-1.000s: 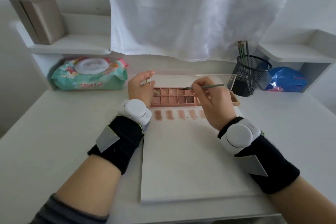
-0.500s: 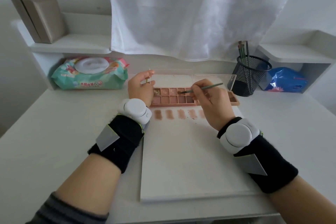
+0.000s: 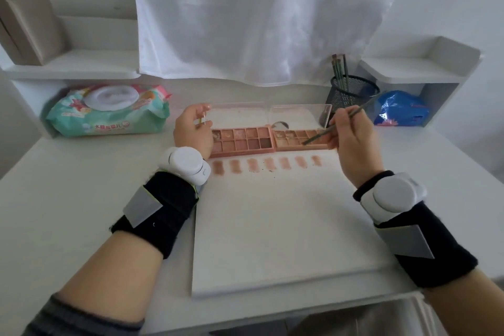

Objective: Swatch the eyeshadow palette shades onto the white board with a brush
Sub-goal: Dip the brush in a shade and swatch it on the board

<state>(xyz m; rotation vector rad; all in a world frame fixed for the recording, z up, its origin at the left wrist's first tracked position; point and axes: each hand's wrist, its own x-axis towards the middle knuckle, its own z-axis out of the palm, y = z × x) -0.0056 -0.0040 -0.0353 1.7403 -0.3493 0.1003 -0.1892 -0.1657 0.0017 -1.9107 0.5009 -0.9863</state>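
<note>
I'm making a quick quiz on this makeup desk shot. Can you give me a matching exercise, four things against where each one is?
Things:
1. brush
2. wet wipes pack
3. mesh pen cup
4. swatches

Places:
A. in a row along the far edge of the white board
B. under the left shelf
C. in the right hand, tip over the eyeshadow palette
D. behind the palette's right end, holding spare brushes

Pairs: 1-C, 2-B, 3-D, 4-A
</note>
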